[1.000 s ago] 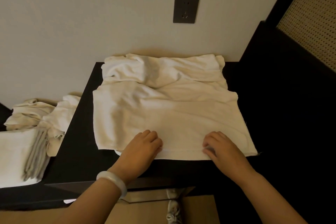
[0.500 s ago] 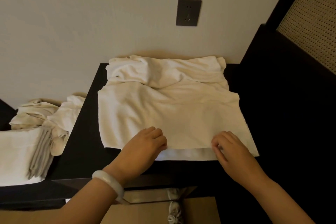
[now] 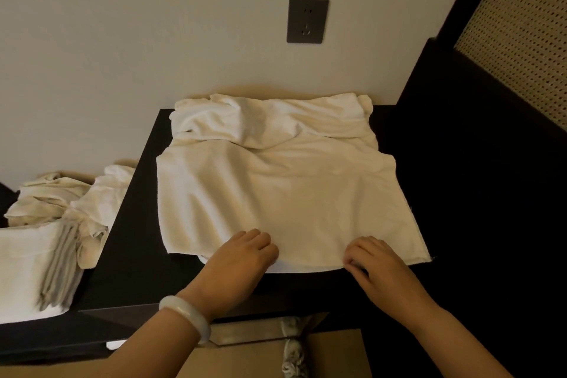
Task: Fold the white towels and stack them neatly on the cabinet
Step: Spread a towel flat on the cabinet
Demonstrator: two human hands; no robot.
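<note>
Head view: the white towel (image 3: 276,193) lies spread on the black cabinet (image 3: 129,255). Its near hem runs left to right along the cabinet's front edge and its far end is bunched at the cabinet's back, below the wall socket (image 3: 307,20), so I cannot tell its long axis. My left hand (image 3: 242,258), bangle (image 3: 187,316) on the wrist, and my right hand (image 3: 377,267) both curl their fingers onto that hem. A heap of towels (image 3: 55,215) sits left of the cabinet.

head view looks steeply down, close over the cabinet (image 3: 132,255) toward the wall (image 3: 122,40).
</note>
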